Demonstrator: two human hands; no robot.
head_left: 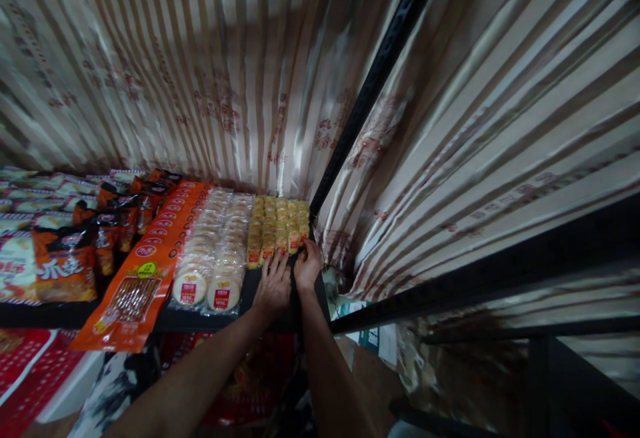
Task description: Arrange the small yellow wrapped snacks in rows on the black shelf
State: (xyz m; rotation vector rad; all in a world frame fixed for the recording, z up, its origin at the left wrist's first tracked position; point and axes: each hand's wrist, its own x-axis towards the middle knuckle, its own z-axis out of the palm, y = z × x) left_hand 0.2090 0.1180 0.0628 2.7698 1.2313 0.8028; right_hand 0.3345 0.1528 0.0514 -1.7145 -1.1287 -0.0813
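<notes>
Fingers point(278, 266) of the left hand point(273, 286) are spread flat at the near edge of the block of small yellow-wrapped snack packets point(278, 225), touching it but gripping nothing; those of the right hand point(307, 266) are curled at the block's near right corner, and whether a packet is pinched there cannot be told. The block lies just beyond both hands on the dark shelf point(280, 321), its long axis running away towards the striped curtain point(200, 78); the right hand is the nearer to the black upright post point(370, 85). About five columns of packets are counted, and to the left two sleeves of round pale rice crackers point(213, 258), one long orange snack pack point(145, 271) and several dark orange bags point(65, 261).
</notes>
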